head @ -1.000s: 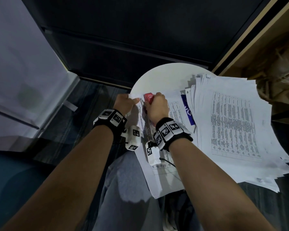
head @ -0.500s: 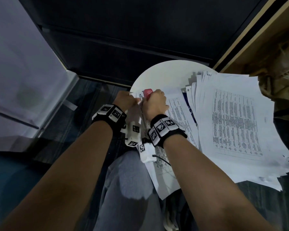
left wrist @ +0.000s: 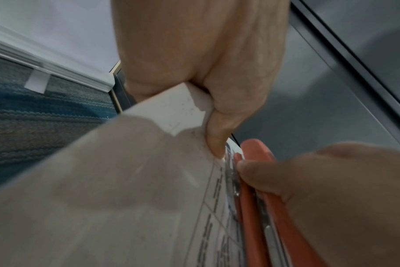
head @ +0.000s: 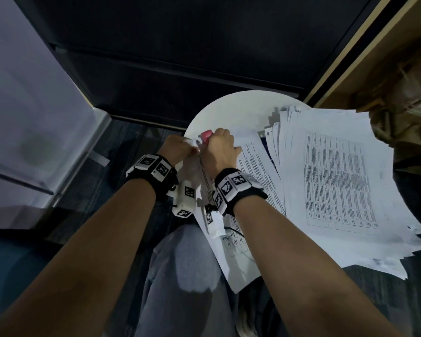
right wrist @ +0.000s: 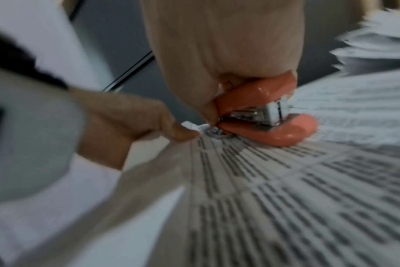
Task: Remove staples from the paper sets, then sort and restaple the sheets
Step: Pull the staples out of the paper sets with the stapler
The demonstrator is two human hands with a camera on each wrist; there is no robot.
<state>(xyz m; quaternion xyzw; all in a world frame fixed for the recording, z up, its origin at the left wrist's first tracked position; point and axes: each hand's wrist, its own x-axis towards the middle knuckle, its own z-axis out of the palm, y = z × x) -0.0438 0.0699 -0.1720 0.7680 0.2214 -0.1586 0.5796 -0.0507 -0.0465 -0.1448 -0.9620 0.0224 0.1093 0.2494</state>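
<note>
From the head view the left hand (head: 178, 148) pinches the top corner of the paper set (head: 260, 176) at the near-left edge of the round white table (head: 229, 110). Its wrist view shows thumb and curled fingers (left wrist: 219, 137) clamped on that folded corner. Beside it, the right hand (head: 220, 148) grips the red stapler (head: 206, 135); only its wrist view shows the stapler's metal rear tip at the printed corner. A loose paper stack (head: 338, 178) lies to the right.
</note>
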